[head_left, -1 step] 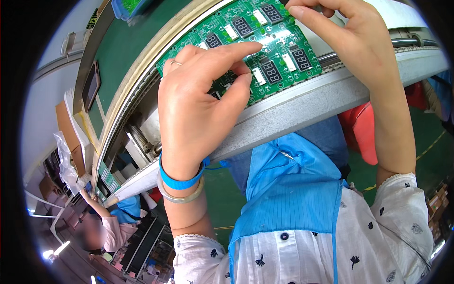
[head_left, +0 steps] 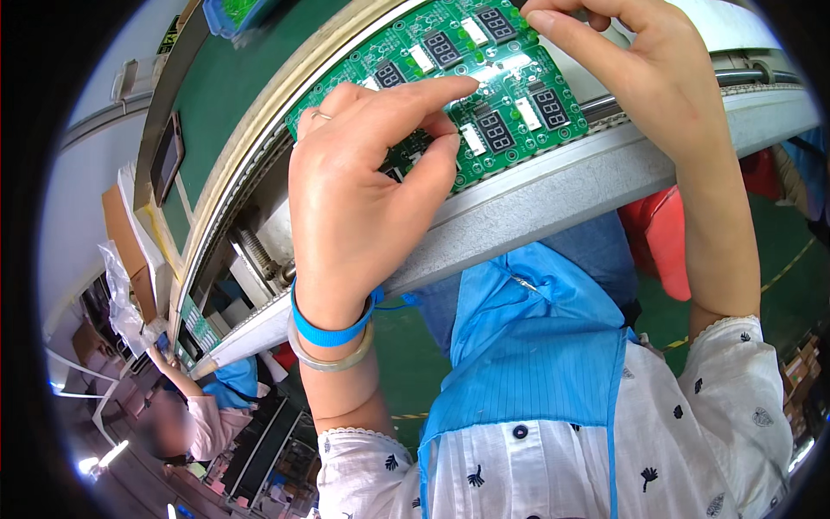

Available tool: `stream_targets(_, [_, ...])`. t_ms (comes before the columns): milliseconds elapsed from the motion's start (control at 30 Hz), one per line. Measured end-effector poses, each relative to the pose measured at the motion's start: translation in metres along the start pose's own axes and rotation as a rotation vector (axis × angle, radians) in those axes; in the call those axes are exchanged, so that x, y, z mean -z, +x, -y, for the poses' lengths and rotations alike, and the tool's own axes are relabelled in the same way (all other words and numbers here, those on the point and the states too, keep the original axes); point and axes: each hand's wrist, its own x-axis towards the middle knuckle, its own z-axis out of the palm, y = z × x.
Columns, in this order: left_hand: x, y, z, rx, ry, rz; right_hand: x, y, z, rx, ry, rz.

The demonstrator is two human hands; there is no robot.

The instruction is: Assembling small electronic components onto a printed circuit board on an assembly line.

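- Green, flat, glossy circuit board (head_left: 484, 95) resting on far side of grey metal rail (head_left: 553, 195), long axis running left-near to right-far.
- Five black number displays counted, several white blocks.
- Left hand (head_left: 363, 199) pinching board's near edge, forefinger stretched flat on top.
- Right hand (head_left: 631, 78) gripping far right corner.
- Blue wristband (head_left: 328, 329), one.

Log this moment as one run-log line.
left hand: fingers on green circuit board | right hand: pinching board's far edge | board: resting on conveyor rail

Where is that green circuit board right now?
The green circuit board lies at the head view's top centre, on the grey rail, under the left hand and right hand.
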Motion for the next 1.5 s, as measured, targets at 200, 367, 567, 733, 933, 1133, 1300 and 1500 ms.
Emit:
stream_targets(200, [-0.002, 0.000, 0.001, 0.001, -0.004, 0.005, 0.000, -0.001, -0.006, 0.021, 0.008, -0.004])
stream_targets(367, [0.000, 0.001, -0.001, -0.011, 0.014, 0.005, 0.000, 0.000, -0.004, 0.013, 0.035, 0.004])
stream_targets(567, [0.000, 0.001, 0.000, -0.019, 0.026, 0.014, 0.000, -0.001, -0.003, -0.020, 0.044, 0.003])
stream_targets(733, [0.000, 0.002, -0.001, 0.009, -0.001, 0.021, 0.001, -0.001, -0.004, -0.029, 0.061, -0.003])
stream_targets(933, [-0.003, 0.003, -0.001, 0.018, -0.023, -0.008, -0.002, -0.002, -0.016, 0.001, 0.064, 0.000])
stream_targets(1133, [-0.005, 0.004, -0.002, 0.042, -0.045, -0.029, -0.001, -0.002, -0.016, -0.022, 0.087, -0.009])
stream_targets(1300, [-0.003, 0.002, -0.003, 0.042, -0.041, -0.027, 0.003, -0.003, -0.004, 0.006, 0.068, -0.010])
stream_targets(1500, [-0.003, 0.004, -0.004, 0.056, -0.027, -0.008, 0.003, -0.003, -0.005, 0.007, 0.095, -0.013])
